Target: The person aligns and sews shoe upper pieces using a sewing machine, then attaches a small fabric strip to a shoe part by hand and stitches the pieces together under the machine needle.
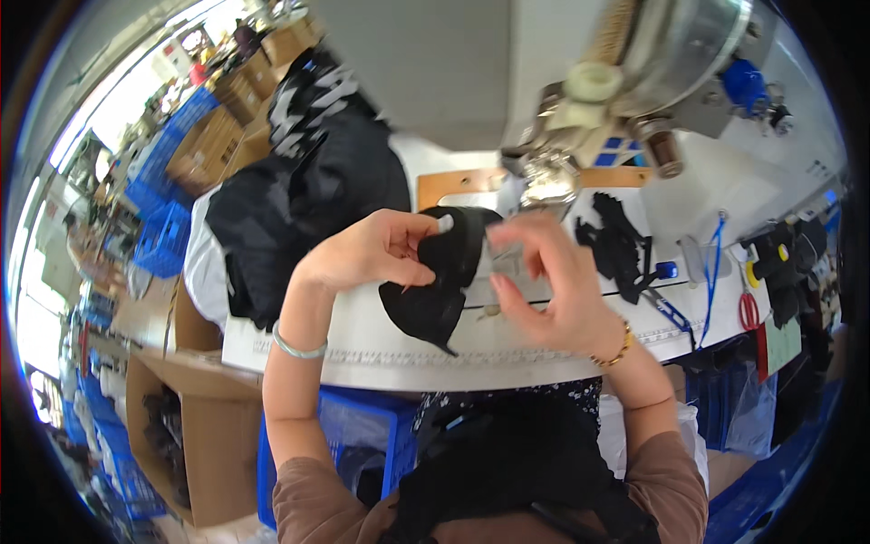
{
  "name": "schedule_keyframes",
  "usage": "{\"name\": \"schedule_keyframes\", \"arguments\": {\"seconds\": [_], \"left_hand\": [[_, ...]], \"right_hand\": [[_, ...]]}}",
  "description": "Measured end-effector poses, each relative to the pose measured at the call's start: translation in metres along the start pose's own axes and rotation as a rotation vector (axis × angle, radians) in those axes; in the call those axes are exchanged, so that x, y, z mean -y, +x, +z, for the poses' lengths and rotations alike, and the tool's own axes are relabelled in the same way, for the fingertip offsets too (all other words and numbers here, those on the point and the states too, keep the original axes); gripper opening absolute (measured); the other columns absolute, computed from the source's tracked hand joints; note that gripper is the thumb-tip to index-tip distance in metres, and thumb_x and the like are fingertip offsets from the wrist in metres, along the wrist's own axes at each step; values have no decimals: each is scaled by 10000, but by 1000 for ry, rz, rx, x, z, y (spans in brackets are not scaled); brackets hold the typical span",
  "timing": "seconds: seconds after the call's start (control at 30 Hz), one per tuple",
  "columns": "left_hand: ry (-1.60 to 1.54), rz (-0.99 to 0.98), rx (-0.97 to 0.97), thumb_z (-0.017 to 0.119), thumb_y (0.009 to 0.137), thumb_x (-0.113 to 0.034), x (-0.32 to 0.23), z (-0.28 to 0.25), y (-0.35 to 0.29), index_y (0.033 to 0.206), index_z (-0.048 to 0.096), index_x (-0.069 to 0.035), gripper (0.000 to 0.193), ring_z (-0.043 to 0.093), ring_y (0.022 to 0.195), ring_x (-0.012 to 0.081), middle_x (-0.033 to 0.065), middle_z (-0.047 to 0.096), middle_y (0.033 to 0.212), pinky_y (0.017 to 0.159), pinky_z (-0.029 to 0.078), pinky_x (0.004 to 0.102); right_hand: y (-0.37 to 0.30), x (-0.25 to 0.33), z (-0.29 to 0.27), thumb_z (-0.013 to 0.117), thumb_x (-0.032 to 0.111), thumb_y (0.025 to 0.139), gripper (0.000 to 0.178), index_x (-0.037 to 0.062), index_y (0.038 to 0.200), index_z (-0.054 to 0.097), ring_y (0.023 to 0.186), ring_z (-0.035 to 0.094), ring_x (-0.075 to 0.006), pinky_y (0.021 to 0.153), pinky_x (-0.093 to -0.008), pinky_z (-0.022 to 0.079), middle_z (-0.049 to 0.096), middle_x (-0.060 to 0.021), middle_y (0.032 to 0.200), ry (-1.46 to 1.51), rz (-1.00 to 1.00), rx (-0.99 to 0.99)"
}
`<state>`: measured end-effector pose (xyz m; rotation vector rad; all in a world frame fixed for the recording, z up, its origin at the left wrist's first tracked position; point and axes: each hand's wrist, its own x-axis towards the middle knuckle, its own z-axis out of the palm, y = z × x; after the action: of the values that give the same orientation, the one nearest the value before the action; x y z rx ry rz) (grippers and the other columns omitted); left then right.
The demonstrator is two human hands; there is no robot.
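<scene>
My left hand pinches the edge of a small black fabric piece and holds it up over the white table. The piece has a curved outline and tapers to a point near the table's front side. To its right, my right hand is raised with thumb and fingers apart and nothing between them; its fingertips are slightly blurred. Just beyond both hands is the metal working end of a sewing machine. The lower fingers of my left hand are partly hidden.
A big heap of black fabric lies at the left. Right of my right hand are black scraps, a blue-handled tool and red-handled scissors. A cardboard box and a blue crate stand below the table edge.
</scene>
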<state>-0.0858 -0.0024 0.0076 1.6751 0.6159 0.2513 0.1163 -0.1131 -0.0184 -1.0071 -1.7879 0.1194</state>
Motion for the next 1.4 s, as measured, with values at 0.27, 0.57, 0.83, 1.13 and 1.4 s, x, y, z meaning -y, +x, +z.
{"name": "schedule_keyframes", "arguments": {"seconds": [0.27, 0.57, 0.83, 1.13, 1.4], "left_hand": [[340, 442, -1004, 640, 727, 37, 9, 32, -71, 922, 499, -25, 249, 547, 700, 70, 25, 541, 813, 622, 417, 174], [-541, 242, -926, 518, 870, -102, 50, 116, -62, 906, 585, 60, 179, 569, 542, 123, 90, 612, 706, 426, 449, 211], [-585, 483, -972, 532, 861, -60, 55, 111, -38, 903, 576, 80, 153, 608, 618, 155, 109, 619, 724, 563, 509, 236], [-505, 595, -1119, 571, 823, 2, 69, 112, -39, 856, 608, 79, 92, 548, 658, 56, 54, 624, 754, 581, 443, 171], [-503, 621, -1098, 576, 823, -1, 69, 114, -34, 860, 615, 73, 92, 537, 664, 49, 47, 625, 768, 582, 432, 169]], "right_hand": [[44, -6, 38, 644, 193, 752, 278, -8, 931, 574, 554, 518, -139, 541, -270, 401, 596, -97, 690, 344, 363, 679], [43, 8, 46, 670, 185, 778, 195, 19, 808, 573, 532, 330, 8, 459, -188, 261, 418, 81, 585, 449, 380, 644], [48, 20, 46, 644, 193, 770, 181, 43, 863, 601, 591, 522, -131, 502, -234, 401, 540, -27, 800, 140, -29, 323], [10, 20, 40, 595, 85, 594, 425, 15, 1013, 605, 620, 471, -72, 515, -200, 381, 489, 11, 852, -287, -814, 183], [5, 16, 37, 599, 81, 580, 469, 16, 1044, 607, 618, 469, -70, 495, -198, 378, 483, 21, 848, -271, -789, 200]]}}
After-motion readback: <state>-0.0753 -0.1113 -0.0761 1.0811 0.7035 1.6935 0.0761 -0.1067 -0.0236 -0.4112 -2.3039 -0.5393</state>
